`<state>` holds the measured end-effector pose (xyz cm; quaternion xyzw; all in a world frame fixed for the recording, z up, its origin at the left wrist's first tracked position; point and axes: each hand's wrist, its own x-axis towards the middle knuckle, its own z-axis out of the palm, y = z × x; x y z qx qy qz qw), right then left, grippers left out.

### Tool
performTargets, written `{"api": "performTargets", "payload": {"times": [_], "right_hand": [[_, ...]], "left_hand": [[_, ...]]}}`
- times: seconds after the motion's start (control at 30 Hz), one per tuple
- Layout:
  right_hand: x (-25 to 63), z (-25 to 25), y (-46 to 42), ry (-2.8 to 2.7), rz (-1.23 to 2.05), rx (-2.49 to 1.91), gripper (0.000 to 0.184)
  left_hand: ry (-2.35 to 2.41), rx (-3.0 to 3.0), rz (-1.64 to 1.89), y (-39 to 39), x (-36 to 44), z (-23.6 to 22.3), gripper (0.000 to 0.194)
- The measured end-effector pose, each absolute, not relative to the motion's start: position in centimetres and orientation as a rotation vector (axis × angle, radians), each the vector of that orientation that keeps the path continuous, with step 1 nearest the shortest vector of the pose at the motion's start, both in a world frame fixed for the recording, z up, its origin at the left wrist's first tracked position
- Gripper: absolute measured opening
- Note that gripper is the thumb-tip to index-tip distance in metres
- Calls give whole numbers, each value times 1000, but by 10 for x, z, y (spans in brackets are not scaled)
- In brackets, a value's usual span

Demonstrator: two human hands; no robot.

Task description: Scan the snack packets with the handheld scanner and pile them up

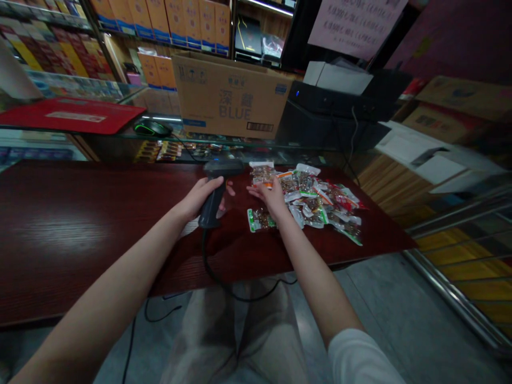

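My left hand [202,194] is wrapped round the handle of a dark barcode scanner [210,200], held upright over the table with its head at the top. A black cable runs from the handle's base down past the table edge. My right hand [272,198] lies over the left side of a pile of clear snack packets [308,194], with its fingers stretched out and apart. Just beyond those fingers is a packet with a white top [262,172]. A green-edged packet [258,220] lies nearer to me, partly hidden by the right hand.
A cardboard box [234,98] stands on the glass counter behind the dark red table [80,213]. Left of it are a mouse [152,128] and a red mat [72,114]. A black printer-like machine [336,109] sits back right. A metal rack [460,256] stands right of the table.
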<state>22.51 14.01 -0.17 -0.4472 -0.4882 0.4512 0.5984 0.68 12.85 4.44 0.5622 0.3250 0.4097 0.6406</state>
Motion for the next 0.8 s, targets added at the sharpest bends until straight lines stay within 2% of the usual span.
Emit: {"api": "performTargets", "payload": {"times": [0.13, 0.37, 0.63, 0.8], "right_hand": [[222, 1, 139, -970, 1171, -837, 40], [213, 10, 132, -977, 1158, -856, 39], [206, 18, 129, -967, 1180, -793, 52], [212, 17, 132, -957, 1129, -752, 54]], "left_hand": [[736, 1291, 877, 113, 21, 43, 46], [783, 1268, 926, 104, 35, 40, 40], [820, 1271, 857, 109, 34, 36, 37], [829, 1252, 898, 106, 34, 41, 40]]}}
